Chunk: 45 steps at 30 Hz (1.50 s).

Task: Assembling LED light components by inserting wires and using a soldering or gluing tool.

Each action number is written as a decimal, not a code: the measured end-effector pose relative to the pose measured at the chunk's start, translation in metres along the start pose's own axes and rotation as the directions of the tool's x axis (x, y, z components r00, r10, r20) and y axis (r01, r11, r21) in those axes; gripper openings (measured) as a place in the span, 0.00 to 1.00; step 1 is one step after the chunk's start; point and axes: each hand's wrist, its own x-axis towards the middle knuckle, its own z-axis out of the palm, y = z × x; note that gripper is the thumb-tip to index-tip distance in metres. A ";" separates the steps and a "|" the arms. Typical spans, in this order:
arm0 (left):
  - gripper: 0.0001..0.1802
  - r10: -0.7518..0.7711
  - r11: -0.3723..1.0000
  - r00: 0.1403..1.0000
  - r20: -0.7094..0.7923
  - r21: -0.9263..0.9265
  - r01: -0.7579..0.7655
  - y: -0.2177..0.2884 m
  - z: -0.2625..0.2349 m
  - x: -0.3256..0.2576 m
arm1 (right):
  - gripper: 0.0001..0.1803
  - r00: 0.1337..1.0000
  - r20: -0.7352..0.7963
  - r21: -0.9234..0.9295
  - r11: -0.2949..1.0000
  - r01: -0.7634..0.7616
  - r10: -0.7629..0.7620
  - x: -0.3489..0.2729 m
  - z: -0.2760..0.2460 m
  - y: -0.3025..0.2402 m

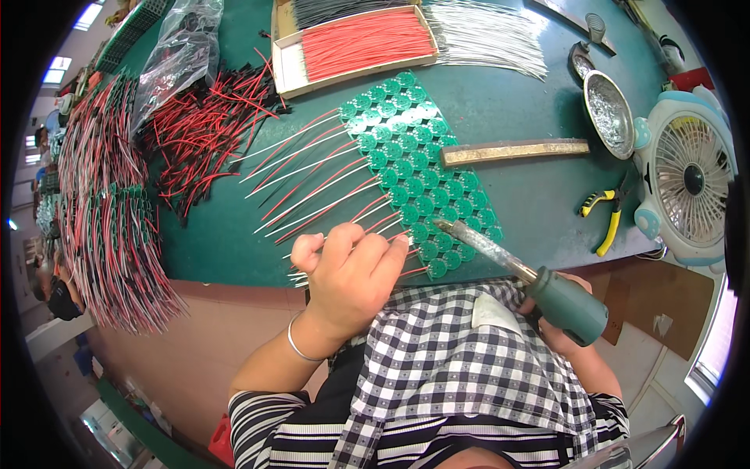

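Observation:
A green panel of small round circuit boards [426, 184] lies on the bench, with red and white wires [320, 168] fanning out from its left edge. My left hand [351, 270] is closed in a pinch over wires at the panel's lower left edge. Its fingers hide most of the wire they grip, and several wire ends show past the thumb side. My right hand [558, 316] is wrapped round the dark green handle of a soldering iron [566, 301]. The iron's metal tip points up and left, over the lower part of the panel.
A box of red wires [367, 47] and a bundle of white wires [488, 35] lie at the back. Loose red wires [207, 129] and wired bundles [109, 203] fill the left. Rightward are a wooden bar [516, 152], metal dish [609, 113], cutters [609, 211] and fan [691, 178].

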 end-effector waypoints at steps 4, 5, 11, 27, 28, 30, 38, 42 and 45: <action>0.08 0.010 1.000 1.000 -0.013 0.010 -0.010 0.000 0.000 0.000 | 0.14 0.997 0.040 -0.090 0.993 0.077 -0.073 -0.003 -0.005 0.001; 0.08 0.008 1.000 1.000 -0.009 0.002 -0.008 0.001 -0.001 0.000 | 0.14 0.998 0.047 -0.112 0.992 0.053 -0.048 -0.008 -0.007 0.002; 0.08 0.049 0.998 0.998 -0.026 -0.044 -0.050 0.009 -0.007 -0.003 | 0.21 0.963 0.072 -0.600 0.760 0.250 -0.260 -0.035 -0.010 0.033; 0.07 0.058 0.997 0.998 -0.022 -0.043 -0.059 0.012 -0.002 -0.009 | 0.13 0.957 0.094 -0.545 0.790 0.280 -0.275 -0.017 0.000 0.018; 0.07 0.058 0.997 0.998 -0.022 -0.042 -0.059 0.012 -0.001 -0.009 | 0.13 0.954 0.101 -0.558 0.778 0.290 -0.284 -0.018 0.000 0.019; 0.07 0.058 0.997 0.998 -0.023 -0.041 -0.059 0.012 -0.001 -0.009 | 0.13 0.943 0.104 -0.573 0.756 0.316 -0.316 -0.018 0.000 0.021; 0.08 0.056 0.998 0.998 -0.012 -0.032 -0.056 0.013 -0.002 -0.009 | 0.18 0.991 0.004 -0.478 0.870 0.121 -0.135 -0.029 -0.001 0.017; 0.08 0.065 0.997 0.998 -0.014 -0.027 -0.066 0.012 -0.002 -0.010 | 0.22 0.997 0.016 -0.492 0.867 0.076 -0.079 -0.034 -0.003 0.018; 0.08 0.070 0.997 0.998 -0.011 -0.023 -0.070 0.012 -0.002 -0.010 | 0.18 0.979 0.025 -0.619 0.766 0.173 -0.201 -0.041 -0.005 0.028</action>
